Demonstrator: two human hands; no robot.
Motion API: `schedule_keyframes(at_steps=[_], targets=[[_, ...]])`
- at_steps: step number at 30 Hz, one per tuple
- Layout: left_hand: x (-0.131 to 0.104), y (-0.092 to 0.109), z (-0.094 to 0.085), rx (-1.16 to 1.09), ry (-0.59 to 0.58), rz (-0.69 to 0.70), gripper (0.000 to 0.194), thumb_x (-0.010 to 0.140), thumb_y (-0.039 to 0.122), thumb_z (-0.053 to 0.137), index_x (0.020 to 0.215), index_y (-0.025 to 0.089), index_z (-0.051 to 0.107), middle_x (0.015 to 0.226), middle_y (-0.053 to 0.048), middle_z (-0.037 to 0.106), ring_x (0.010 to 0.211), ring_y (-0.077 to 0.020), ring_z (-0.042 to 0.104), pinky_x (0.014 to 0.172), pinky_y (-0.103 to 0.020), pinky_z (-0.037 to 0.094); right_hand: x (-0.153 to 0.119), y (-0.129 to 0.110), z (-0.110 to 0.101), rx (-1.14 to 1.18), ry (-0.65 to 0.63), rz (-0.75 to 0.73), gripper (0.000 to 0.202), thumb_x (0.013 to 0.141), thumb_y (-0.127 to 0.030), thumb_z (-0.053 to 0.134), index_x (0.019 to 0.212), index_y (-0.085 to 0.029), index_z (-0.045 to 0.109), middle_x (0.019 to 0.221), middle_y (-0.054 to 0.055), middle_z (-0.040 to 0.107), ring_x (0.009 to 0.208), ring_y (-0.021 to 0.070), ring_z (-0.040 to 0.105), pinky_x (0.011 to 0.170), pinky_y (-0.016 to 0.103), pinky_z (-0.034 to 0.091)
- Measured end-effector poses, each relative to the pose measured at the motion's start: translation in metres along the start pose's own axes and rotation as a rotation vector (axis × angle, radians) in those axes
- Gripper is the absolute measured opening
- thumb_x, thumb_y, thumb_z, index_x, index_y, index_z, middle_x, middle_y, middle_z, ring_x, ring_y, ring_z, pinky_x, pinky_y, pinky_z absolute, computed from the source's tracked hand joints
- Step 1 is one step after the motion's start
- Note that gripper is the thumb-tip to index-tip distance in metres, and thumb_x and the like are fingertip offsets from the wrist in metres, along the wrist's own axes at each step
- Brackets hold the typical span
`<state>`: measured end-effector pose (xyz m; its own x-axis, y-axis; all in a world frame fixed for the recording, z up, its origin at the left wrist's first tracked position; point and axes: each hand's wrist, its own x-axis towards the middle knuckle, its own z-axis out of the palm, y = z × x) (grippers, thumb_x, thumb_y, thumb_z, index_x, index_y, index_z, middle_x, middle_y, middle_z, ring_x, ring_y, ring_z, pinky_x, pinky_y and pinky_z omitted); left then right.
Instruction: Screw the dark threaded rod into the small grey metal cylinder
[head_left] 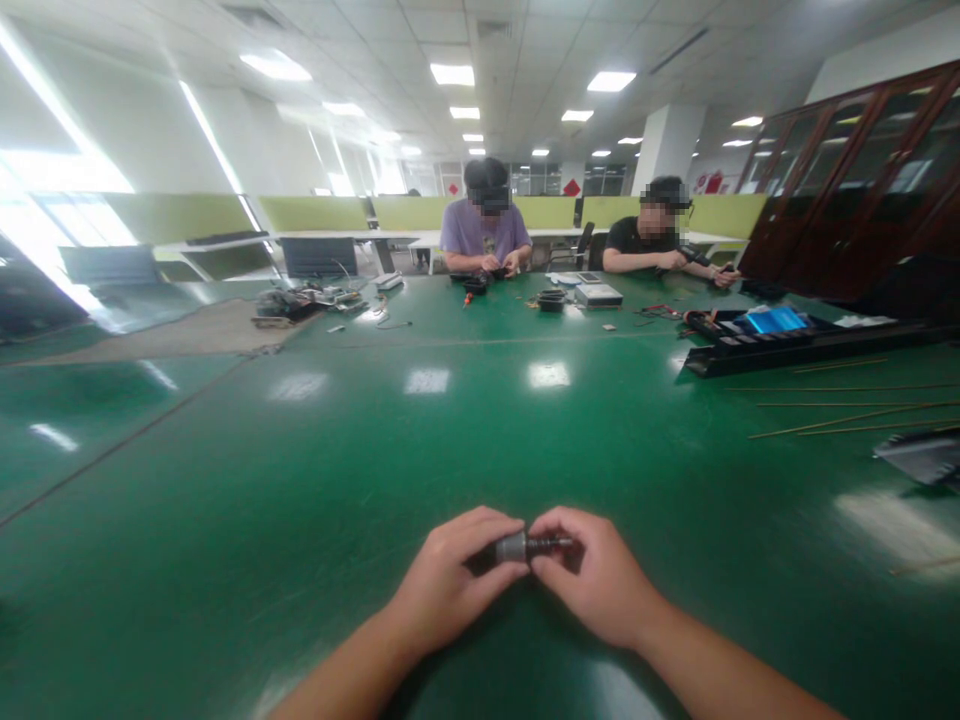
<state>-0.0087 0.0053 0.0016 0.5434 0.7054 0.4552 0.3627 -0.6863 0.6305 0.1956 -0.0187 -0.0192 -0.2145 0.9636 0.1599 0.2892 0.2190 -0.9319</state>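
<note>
Low in the middle of the head view, a small grey cylindrical part (511, 547) with a dark ridged or coiled shaft lies sideways between my hands, just above the green table. My left hand (450, 575) is closed around its grey body, fingers on the far side and thumb on the near side. At the shaft end, my right hand (604, 580) curls its fingers and thumb about the dark ridged length. The tip of the shaft points into my right palm. My left fingers hide the far left end of the part.
Across the green table (360, 440) two people sit handling small parts. A pile of electronic parts (307, 300) lies at the back left. At the right are a long black tray (787, 345) with a blue item, several thin rods (847, 405) and a dark object (919, 455).
</note>
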Motion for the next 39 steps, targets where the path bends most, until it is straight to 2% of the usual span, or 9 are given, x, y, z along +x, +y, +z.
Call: schedule_keyframes(at_steps=[20, 27, 39], targets=[[-0.0057, 0.0002, 0.0034, 0.026, -0.026, -0.022, 0.026, 0.086, 0.023, 0.070, 0.112, 0.024, 0.066, 0.102, -0.003, 0.071, 0.091, -0.0153, 0.066, 0.082, -0.025, 0.052, 0.0016, -0.0056, -0.0023, 0.003, 0.039, 0.006, 0.008, 0.075, -0.016, 0.069, 0.082, -0.018, 0.073, 0.080, 0.003, 0.072, 0.074, 0.0175, 0.066, 0.068, 0.026, 0.050], [-0.0036, 0.0019, 0.0029, 0.041, -0.021, 0.005, 0.026, 0.086, 0.022, 0.069, 0.112, 0.023, 0.065, 0.101, -0.003, 0.070, 0.091, -0.0153, 0.065, 0.082, -0.025, 0.051, 0.0020, -0.0065, -0.0030, 0.029, 0.033, 0.017, 0.008, 0.076, -0.016, 0.068, 0.081, -0.017, 0.073, 0.080, 0.003, 0.073, 0.075, 0.0180, 0.067, 0.069, 0.025, 0.050], [-0.0038, 0.0043, 0.0018, 0.068, -0.058, -0.027, 0.021, 0.088, 0.025, 0.066, 0.109, 0.022, 0.064, 0.099, -0.004, 0.070, 0.089, -0.0165, 0.065, 0.080, -0.027, 0.050, 0.0009, -0.0088, -0.0028, 0.056, 0.014, 0.036, 0.006, 0.077, -0.017, 0.068, 0.080, -0.016, 0.073, 0.078, 0.004, 0.074, 0.073, 0.0180, 0.068, 0.068, 0.025, 0.050]])
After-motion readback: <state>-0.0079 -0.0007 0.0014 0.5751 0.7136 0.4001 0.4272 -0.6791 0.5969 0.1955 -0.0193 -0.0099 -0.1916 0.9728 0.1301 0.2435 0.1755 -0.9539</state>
